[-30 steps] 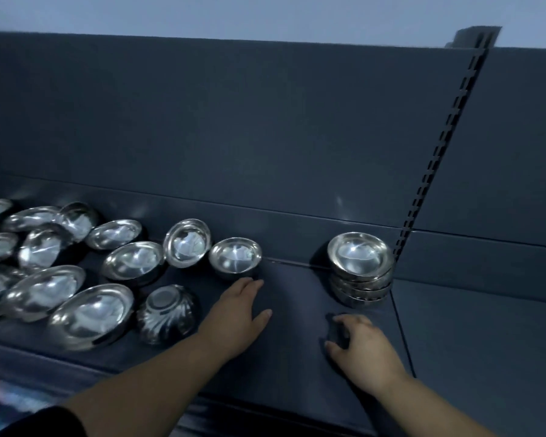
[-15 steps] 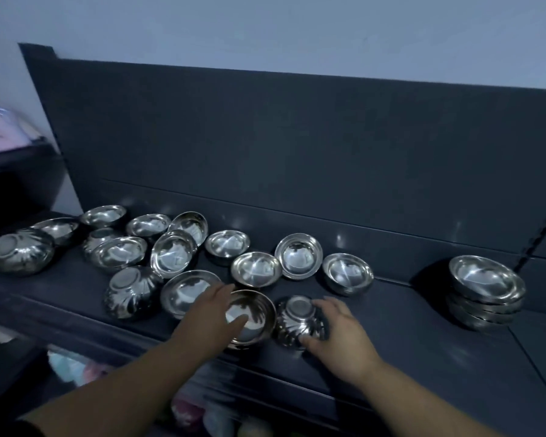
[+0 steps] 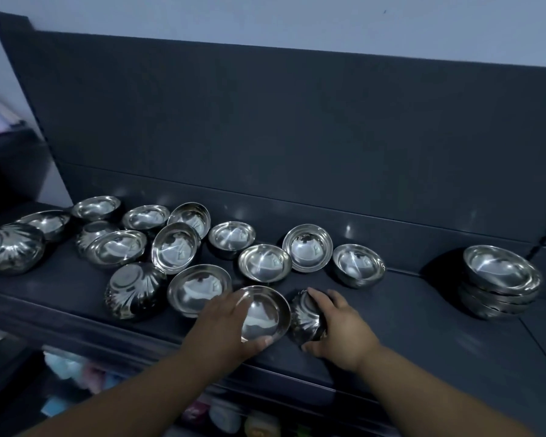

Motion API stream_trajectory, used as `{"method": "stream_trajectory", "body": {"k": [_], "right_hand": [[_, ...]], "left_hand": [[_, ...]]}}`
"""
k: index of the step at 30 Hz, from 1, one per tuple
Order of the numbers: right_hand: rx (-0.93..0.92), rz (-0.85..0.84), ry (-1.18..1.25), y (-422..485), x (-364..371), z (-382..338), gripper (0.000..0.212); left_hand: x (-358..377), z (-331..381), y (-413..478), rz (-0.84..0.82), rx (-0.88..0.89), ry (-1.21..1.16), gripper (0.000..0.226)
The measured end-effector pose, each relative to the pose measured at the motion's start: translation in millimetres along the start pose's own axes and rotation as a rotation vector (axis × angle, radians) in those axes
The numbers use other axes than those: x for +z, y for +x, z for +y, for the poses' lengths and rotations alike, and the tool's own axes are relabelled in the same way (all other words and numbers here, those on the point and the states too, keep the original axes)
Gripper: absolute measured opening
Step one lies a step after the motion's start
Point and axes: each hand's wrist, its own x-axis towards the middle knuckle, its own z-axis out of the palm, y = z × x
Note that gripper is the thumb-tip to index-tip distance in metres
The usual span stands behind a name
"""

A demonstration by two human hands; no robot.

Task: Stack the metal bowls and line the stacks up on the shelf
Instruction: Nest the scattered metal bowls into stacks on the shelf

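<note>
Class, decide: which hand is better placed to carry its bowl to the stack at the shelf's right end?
Probably the right hand: it grips the overturned bowl nearer the stack, with bare shelf between. The left hand, gripping the upright bowl, would have to cross it.

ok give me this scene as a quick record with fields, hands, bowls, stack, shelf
left hand: grips the rim of a tilted bowl, inside showing
right hand: grips an upside-down bowl right beside it
stack: nested bowls, far right of the shelf
loose bowls: scattered left and middle, mostly upright, a few upside down
</note>
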Motion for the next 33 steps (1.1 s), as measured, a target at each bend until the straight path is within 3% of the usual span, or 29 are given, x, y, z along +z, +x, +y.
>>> {"method": "stream_trajectory", "body": {"k": [3, 7, 12, 15, 18, 21, 25, 28, 33], "right_hand": [[0.022, 0.023, -0.009, -2, -5, 10, 0.111], [0.069, 0.099, 0.120, -10, -16, 30, 0.109], [0.216, 0.168, 0.668, -17, -39, 42, 0.094], [0.262, 0.174, 0.970, -22, -57, 47, 0.063], [0.287, 0.148, 1.180, -27, -74, 54, 0.045], [0.302, 0.074, 1.191, -29, -89, 63, 0.033], [0.260, -0.008, 1.051, -26, -105, 71, 0.037], [0.207, -0.090, 0.928, -19, -113, 65, 0.042], [0.130, -0.243, 0.934, 1, -122, 59, 0.048]], "left_hand": [[12, 5, 6, -0.020, 0.083, 0.016, 0.094], [19, 20, 14, -0.143, 0.134, -0.066, 0.055], [24, 45, 32, -0.191, 0.170, -0.190, 0.039], [29, 63, 44, -0.212, 0.245, -0.234, 0.057], [30, 82, 58, -0.187, 0.287, -0.320, 0.042], [27, 100, 74, -0.061, 0.139, -0.535, 0.027], [8, 117, 96, 0.157, 0.026, -0.545, 0.052], [-9, 126, 109, 0.139, 0.104, -0.494, 0.059], [-25, 126, 117, 0.094, 0.062, -0.446, 0.035]]}}
